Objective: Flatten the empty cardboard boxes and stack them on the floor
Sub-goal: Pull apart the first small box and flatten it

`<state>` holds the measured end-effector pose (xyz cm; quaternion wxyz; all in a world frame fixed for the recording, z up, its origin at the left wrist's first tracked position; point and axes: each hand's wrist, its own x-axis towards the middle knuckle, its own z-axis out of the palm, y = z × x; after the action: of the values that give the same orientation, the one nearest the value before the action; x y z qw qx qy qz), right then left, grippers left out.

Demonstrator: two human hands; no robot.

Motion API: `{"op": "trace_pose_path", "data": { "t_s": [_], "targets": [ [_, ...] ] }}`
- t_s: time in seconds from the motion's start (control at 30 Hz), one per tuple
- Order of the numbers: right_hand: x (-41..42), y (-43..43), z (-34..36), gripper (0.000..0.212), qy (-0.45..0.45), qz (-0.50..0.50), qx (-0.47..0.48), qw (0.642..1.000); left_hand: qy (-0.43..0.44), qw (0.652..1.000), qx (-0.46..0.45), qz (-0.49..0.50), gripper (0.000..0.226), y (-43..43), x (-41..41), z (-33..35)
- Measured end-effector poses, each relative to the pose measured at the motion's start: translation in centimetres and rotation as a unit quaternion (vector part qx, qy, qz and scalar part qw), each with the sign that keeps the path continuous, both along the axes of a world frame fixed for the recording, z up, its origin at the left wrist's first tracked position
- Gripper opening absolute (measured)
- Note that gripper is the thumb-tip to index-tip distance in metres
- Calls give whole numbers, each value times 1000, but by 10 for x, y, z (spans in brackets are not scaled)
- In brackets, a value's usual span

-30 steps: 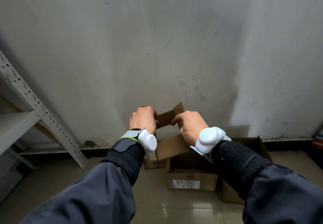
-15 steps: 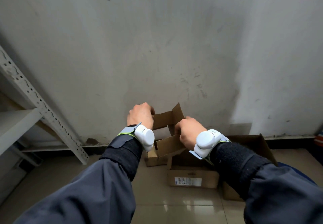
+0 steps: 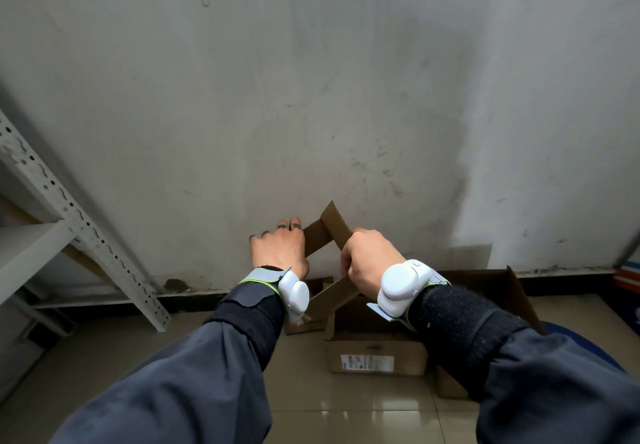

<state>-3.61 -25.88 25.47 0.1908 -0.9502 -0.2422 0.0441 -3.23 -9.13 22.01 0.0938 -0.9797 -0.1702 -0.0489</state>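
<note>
I hold a small brown cardboard box (image 3: 327, 234) in the air in front of the wall, its flaps splayed open. My left hand (image 3: 278, 249) lies against its left side with the fingers stretched upward. My right hand (image 3: 372, 260) grips the box's right side, fingers curled round the cardboard. Below on the floor stands an open cardboard box (image 3: 377, 353) with a white label on its front. Behind it to the right stands a larger open box (image 3: 498, 287), and a smaller one (image 3: 304, 319) sits to the left, mostly hidden by my wrist.
A grey metal shelf rack (image 3: 79, 232) with a perforated slanted post stands at the left, its foot on the tiled floor (image 3: 145, 360). A bare grey wall (image 3: 311, 97) fills the background. A blue object (image 3: 585, 339) lies at the right behind my sleeve.
My left hand has opened, its fingers now stretched along the box's left side. The held box has been squeezed into a narrower, more collapsed shape. My right hand keeps its grip.
</note>
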Motion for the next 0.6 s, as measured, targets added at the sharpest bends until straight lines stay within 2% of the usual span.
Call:
{"op": "trace_pose_path", "data": {
  "t_s": [0.13, 0.23, 0.3, 0.47, 0.6],
  "targets": [
    [2, -4, 0, 22, -6, -10, -6, 1000, -23, 1000, 1, -16, 54, -4, -1, 0],
    [2, -6, 3, 27, -13, -11, 11, 1000, -2, 999, 1, -49, 68, -5, -1, -3],
    [1, -7, 7, 29, -19, -7, 21, 1000, -3, 999, -11, -37, 73, -4, -1, -5],
    [-2, -6, 4, 28, -17, 1, 15, 1000, 2, 999, -36, 13, 61, -2, -1, -8],
    [1, -7, 2, 30, -23, -4, 13, 1000, 24, 996, -83, -9, 55, -14, -5, -6]
  ]
}}
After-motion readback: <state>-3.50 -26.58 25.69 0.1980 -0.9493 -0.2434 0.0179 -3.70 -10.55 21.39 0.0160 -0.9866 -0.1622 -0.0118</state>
